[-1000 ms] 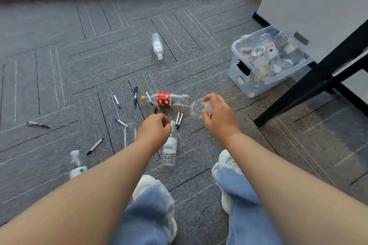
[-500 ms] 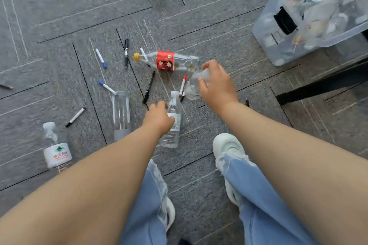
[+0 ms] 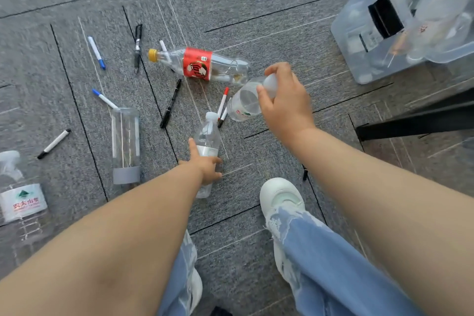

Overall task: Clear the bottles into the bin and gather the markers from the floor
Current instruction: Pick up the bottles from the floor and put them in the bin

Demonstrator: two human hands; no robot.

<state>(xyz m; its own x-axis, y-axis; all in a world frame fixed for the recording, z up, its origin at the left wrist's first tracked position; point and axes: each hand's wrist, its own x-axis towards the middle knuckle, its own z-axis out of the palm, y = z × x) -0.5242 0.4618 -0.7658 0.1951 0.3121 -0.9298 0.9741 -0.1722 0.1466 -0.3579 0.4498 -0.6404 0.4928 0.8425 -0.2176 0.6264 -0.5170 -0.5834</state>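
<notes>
The left hand (image 3: 205,165) closes around the middle of a small clear plastic water bottle with white cap (image 3: 208,141) that lies on the grey carpet floor (image 3: 269,20), its lower part hidden under the fingers. The right hand (image 3: 284,102) holds a second clear bottle (image 3: 243,105) by the neck, above 2 red-capped markers (image 3: 222,105) partly covered by it. The transparent plastic bin (image 3: 364,41), top right, is cut off & blurred; other bottles & markers lie scattered on the left.
</notes>
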